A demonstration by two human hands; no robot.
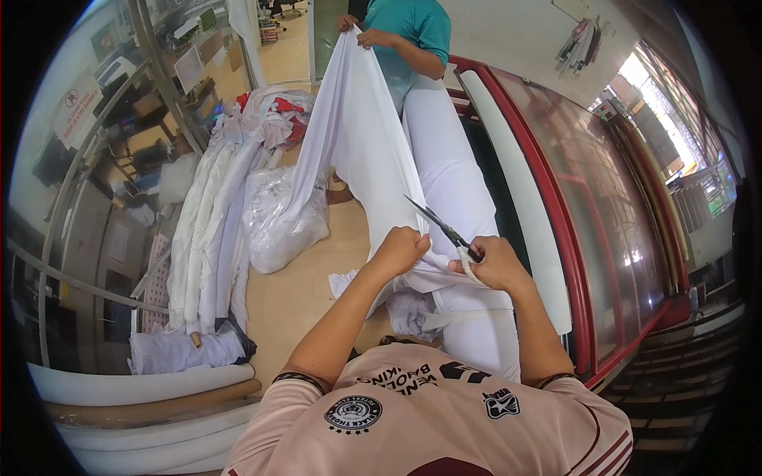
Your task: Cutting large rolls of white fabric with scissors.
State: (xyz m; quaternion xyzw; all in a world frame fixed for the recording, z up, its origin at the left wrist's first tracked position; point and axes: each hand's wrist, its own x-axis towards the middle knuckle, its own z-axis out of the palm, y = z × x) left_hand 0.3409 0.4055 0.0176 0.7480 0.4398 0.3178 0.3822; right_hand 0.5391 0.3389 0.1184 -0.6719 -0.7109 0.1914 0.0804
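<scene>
A length of white fabric hangs stretched between me and a person in a teal shirt, whose two hands grip its far end. My left hand is closed in a fist on the near edge of this cloth. In my right hand is a pair of scissors, its handle wrapped in white. The dark blades point up and left, parted a little, beside the cloth's right edge. Under the cloth, to the right, lies a thick roll of white fabric.
Several upright white rolls lean at the left near a clear plastic bag on the floor. More long rolls lie at lower left. A red-framed table or machine borders the right side. Glass partitions stand far left.
</scene>
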